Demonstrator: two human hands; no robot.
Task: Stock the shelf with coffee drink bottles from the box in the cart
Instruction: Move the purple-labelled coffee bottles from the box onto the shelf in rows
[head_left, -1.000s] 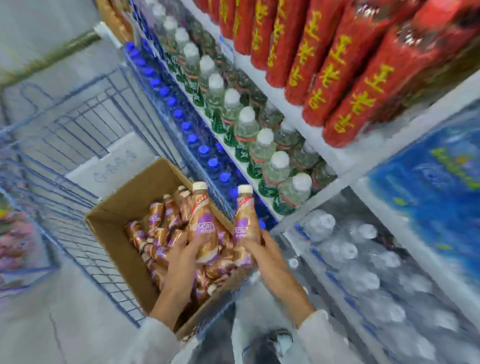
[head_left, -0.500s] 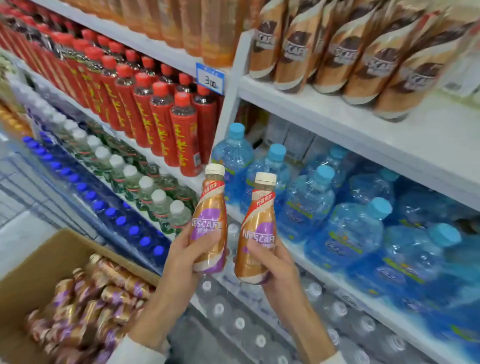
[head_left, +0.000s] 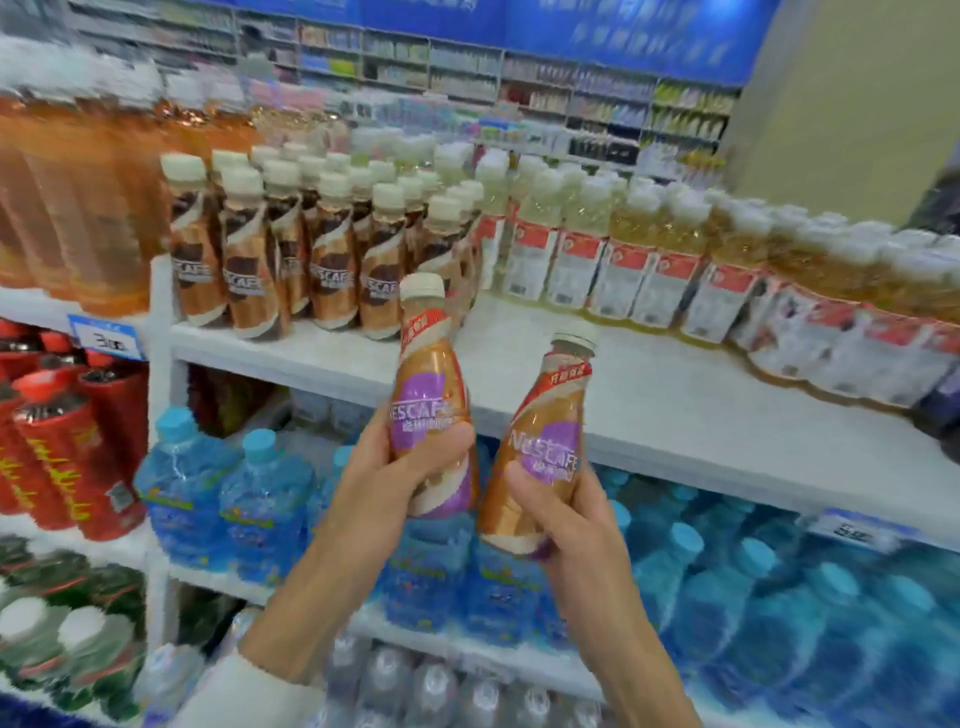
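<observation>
Coffee bottles (head_left: 488, 415), two, one per hand, both held up in front of white shelf (head_left: 675, 400), not yet on it. Left hand (head_left: 384, 483) wraps lower body of left bottle (head_left: 434, 384), thumb across purple label, bottle upright, cream cap seen against stocked row. Right hand (head_left: 566, 525) grips bottom half of right bottle (head_left: 548, 415), thumb on front, bottle tilted slightly right, cap seen against bare shelf top. Held bottles just beside each other, cannot tell if they touch. Stocked row (head_left: 291, 270) of coffee stands at left end of shelf, upright, brown labels, cream caps, several deep. Bare shelf surface lies right of that row. Yellow bottles (head_left: 623, 260) with white-red labels line shelf back, running right. Orange bottles (head_left: 78, 208) in left section at same level, blurred. Price tag (head_left: 106, 338) on left shelf edge. Red bottles (head_left: 67, 457) one level lower at left. Blue water bottles (head_left: 234, 493) below shelf, under both hands. Green bottles (head_left: 62, 623) bottom left, clear bottles (head_left: 431, 686) bottom centre. White sleeve (head_left: 249, 696) on left forearm. Far aisle shelving blurred
</observation>
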